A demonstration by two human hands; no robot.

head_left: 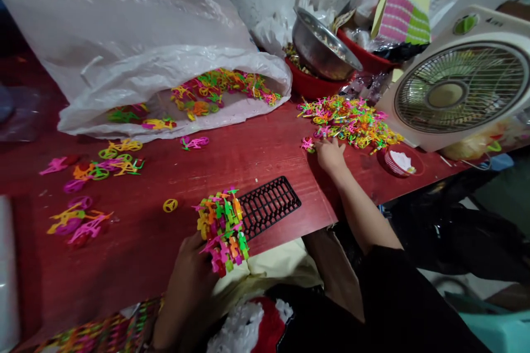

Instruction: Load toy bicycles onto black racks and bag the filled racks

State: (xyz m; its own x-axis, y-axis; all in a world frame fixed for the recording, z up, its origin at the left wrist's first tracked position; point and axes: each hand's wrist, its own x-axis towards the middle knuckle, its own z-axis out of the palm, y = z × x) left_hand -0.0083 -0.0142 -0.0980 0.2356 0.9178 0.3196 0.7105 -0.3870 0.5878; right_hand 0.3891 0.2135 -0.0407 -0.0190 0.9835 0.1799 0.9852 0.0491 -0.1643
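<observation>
Green, pink and orange plastic pieces [223, 230] make one tall stack in my left hand [186, 287]. My fingers curl around it, and it points up, just beside one black plastic grid [269, 207] on the red wooden table [141, 242]. My right hand [329, 155] lies flat, fingers close together, touching the table by one loose colored heap [350, 121].
</observation>
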